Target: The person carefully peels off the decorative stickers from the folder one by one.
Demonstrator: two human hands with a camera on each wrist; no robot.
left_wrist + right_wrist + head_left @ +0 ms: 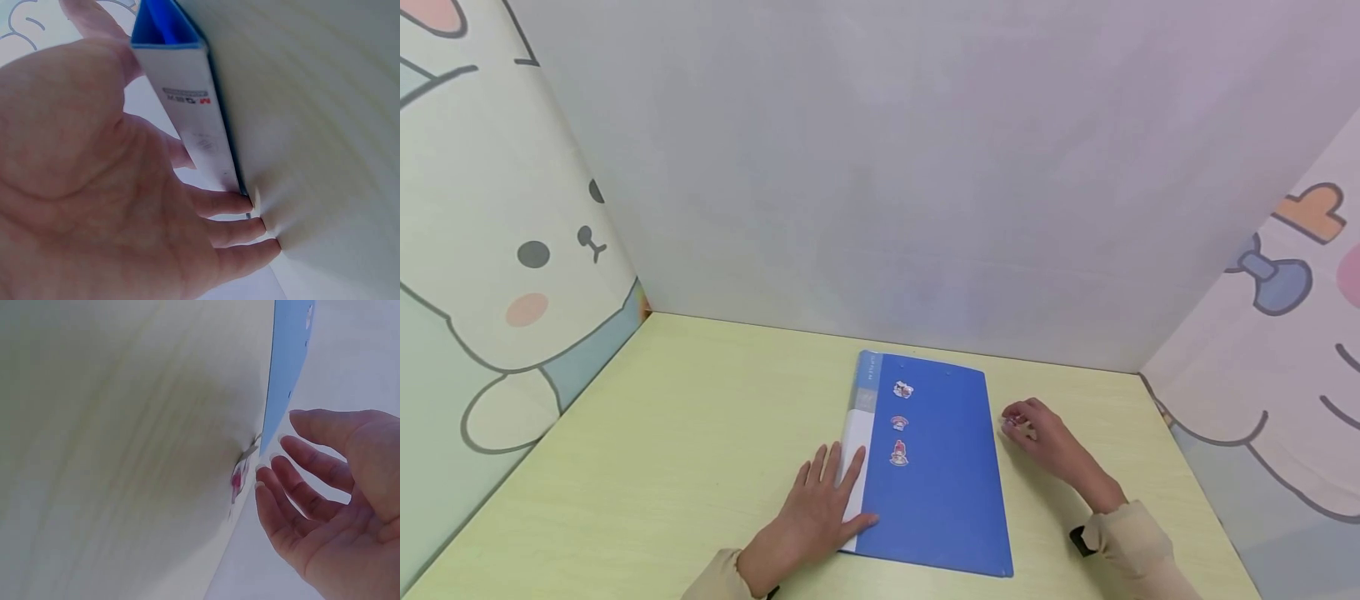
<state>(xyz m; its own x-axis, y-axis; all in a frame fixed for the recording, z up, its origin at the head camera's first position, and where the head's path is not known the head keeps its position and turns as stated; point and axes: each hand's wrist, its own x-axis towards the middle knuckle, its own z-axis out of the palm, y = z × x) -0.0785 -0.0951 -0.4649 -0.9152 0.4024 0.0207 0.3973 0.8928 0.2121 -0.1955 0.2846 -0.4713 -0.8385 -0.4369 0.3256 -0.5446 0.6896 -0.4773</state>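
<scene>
A blue folder [936,483] lies closed on the table, three small cartoon stickers in a column on its cover: a top sticker [903,389], a middle sticker [899,423] and a lower sticker [898,452]. My left hand [812,512] rests spread across the folder's white spine [178,94], its thumb on the cover and other fingertips reaching the tabletop. Right of the folder, my right hand [1041,437] hovers with loosely bent fingers. Just by its fingertips is a small pink and white piece [237,478], probably another sticker, on the table; the fingers look apart from it.
The pale yellow table [700,417] extends on both sides of the folder. A plain whitish back wall [880,167] rises behind it. Side panels with cartoon drawings, a left panel [475,208] and a right panel [1285,350], flank the table.
</scene>
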